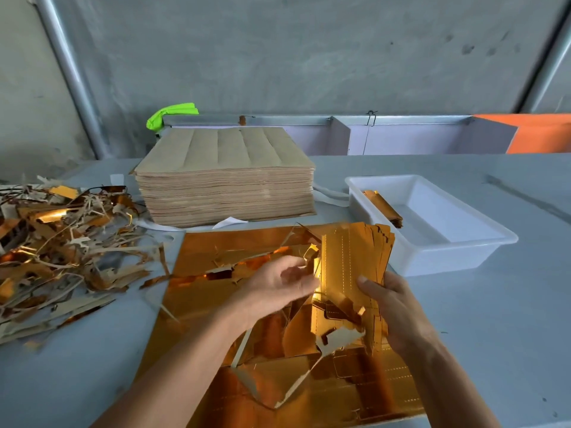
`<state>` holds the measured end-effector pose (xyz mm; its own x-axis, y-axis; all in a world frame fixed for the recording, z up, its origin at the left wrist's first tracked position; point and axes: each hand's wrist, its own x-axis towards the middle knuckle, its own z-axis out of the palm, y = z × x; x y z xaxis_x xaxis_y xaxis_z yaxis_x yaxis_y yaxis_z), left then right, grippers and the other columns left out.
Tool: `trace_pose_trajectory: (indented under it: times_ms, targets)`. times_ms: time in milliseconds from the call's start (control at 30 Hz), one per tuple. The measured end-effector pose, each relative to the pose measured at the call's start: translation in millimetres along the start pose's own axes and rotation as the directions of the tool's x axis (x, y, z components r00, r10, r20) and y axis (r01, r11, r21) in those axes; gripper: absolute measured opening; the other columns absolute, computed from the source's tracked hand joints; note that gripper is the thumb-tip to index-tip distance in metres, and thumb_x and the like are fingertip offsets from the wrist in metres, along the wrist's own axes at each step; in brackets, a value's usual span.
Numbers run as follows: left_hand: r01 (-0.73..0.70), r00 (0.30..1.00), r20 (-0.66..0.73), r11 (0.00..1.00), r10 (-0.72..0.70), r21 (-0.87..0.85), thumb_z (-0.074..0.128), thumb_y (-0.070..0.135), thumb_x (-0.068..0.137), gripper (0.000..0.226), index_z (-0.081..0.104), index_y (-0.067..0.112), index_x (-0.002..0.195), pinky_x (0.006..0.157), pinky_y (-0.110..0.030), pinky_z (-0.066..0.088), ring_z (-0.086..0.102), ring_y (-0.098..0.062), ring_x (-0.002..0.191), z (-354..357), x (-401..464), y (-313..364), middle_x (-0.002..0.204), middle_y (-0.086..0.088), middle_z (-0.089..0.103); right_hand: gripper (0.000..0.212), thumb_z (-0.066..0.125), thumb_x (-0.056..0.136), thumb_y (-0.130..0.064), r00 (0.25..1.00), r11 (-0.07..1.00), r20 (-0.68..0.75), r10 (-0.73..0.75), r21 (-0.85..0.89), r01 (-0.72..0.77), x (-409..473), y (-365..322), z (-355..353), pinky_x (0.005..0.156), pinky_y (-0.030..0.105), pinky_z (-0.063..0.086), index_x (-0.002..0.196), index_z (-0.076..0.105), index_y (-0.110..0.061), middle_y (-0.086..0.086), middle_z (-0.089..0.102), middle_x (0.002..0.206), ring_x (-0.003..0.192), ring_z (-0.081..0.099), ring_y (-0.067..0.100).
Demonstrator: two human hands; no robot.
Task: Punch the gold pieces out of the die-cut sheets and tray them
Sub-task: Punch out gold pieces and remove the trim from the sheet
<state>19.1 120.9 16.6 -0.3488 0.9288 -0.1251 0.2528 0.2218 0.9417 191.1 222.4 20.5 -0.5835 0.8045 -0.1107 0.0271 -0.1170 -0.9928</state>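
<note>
Right hand, lower right of centre: thumb laid across the front and fingers curled behind a thick bundle of shiny gold punched-out card pieces, held upright and fanned slightly at the top. Left hand, at centre and blurred: fingers bent toward the bundle's left edge, among ragged gold offcuts; whether pinching anything, impossible to tell. Beneath both hands, in the lower centre: a large mirror-gold die-cut sheet, flat on the pale grey table, torn open in the middle with loose gold and tan waste strips hanging from the bundle. To the right of centre, just beyond the sheet's far right corner: a white rectangular plastic tray, with a small stack of gold pieces leaning against its near-left inner wall. At upper centre, behind the sheet: a tall square stack of tan-backed die-cut sheets, face down. At far left: a tangled heap of gold-and-tan scrap strips. Behind the tall stack, at its upper left: a crumpled bright green cloth.
</note>
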Motion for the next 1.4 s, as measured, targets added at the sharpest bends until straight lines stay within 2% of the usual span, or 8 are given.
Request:
trace_pose_trajectory:
  times_ms: [100,233,367,567,767,1033,1167,1400]
  targets:
    - [-0.08,0.994,0.1,0.945,0.051,0.318,0.075,0.057,0.061,0.089,0.041,0.029,0.139,0.105,-0.028,0.026,0.035,-0.001,0.126,1,-5,-9,0.145,0.009,0.041,0.028,0.048,0.098,-0.018,1.0,1.0,0.001,0.0,-0.012,0.0,2,2,-3,0.095,0.056,0.046,0.125,0.051,-0.013,0.012,0.058,0.123,0.112,0.055,0.036]
    - [-0.227,0.96,-0.018,0.816,0.279,0.531,0.064,0.02,0.088,0.03,0.065,0.018,0.117,0.096,-0.026,0.048,0.057,-0.001,0.104,1,-5,-16,0.119,0.004,0.065,0.008,0.051,0.097,-0.018,1.0,0.991,-0.02,0.019,-0.13,-0.022,2,2,-3,0.096,0.057,0.044,0.1,0.058,-0.015,0.015,0.063,0.108,0.101,0.058,0.032]
    - [-0.318,0.704,-0.203,0.558,0.68,0.766,0.069,0.0,0.081,0.031,0.069,0.009,0.11,0.065,-0.024,0.059,0.068,-0.013,0.077,-1,-9,-20,0.092,-0.005,0.072,0.012,0.05,0.097,-0.01,0.99,0.97,-0.118,0.077,-0.221,-0.101,4,3,-5,0.093,0.06,0.041,0.088,0.057,-0.015,0.03,0.057,0.11,0.103,0.055,0.048]
    - [-0.36,0.404,-0.178,0.334,0.897,0.871,0.062,0.006,0.082,0.023,0.071,0.002,0.103,0.067,-0.026,0.059,0.068,-0.021,0.081,23,-10,-9,0.094,-0.011,0.071,0.009,0.052,0.096,-0.012,0.981,0.964,-0.074,0.179,-0.184,-0.19,9,7,9,0.067,0.04,0.058,0.102,0.058,-0.009,0.02,0.069,0.095,0.08,0.07,0.03]
    - [-0.464,0.59,0.085,0.251,0.803,0.85,0.076,0.001,0.074,0.033,0.072,0.007,0.106,0.053,-0.026,0.056,0.065,-0.018,0.078,41,-13,-11,0.098,-0.009,0.07,0.028,0.053,0.093,-0.01,0.991,0.991,-0.003,0.131,-0.008,-0.131,9,10,13,0.065,0.038,0.056,0.073,0.073,-0.014,0.011,0.073,0.078,0.073,0.072,0.026]
    - [-0.456,0.677,0.088,0.323,0.731,0.829,0.082,0.005,0.067,0.034,0.074,0.013,0.099,0.053,-0.027,0.057,0.065,-0.016,0.077,48,-20,-12,0.09,-0.003,0.069,0.024,0.05,0.098,-0.023,0.993,0.981,-0.088,0.078,0.185,-0.061,1,24,12,0.061,0.036,0.056,0.088,0.068,-0.012,0.01,0.073,0.079,0.074,0.072,0.025]
    - [-0.469,0.679,0.109,0.315,0.726,0.825,0.081,0.007,0.069,0.027,0.074,0.013,0.095,0.056,-0.023,0.056,0.064,-0.015,0.073,50,-22,-13,0.087,-0.002,0.068,0.033,0.046,0.096,-0.042,0.996,0.993,-0.08,-0.042,0.108,0.051,-3,30,18,0.053,0.018,0.053,0.089,0.063,-0.015,-0.007,0.07,0.072,0.07,0.069,0.009]
    - [-0.52,0.661,0.153,0.302,0.734,0.799,0.049,0.009,0.087,0.026,0.073,0.008,0.095,0.063,-0.025,0.057,0.065,-0.017,0.081,46,-25,-16,0.092,-0.006,0.069,0.013,0.05,0.098,-0.024,0.981,0.968,-0.136,0.141,0.229,-0.107,2,30,10,0.045,0.031,0.053,0.097,0.059,-0.016,0.006,0.073,0.07,0.058,0.07,0.025]
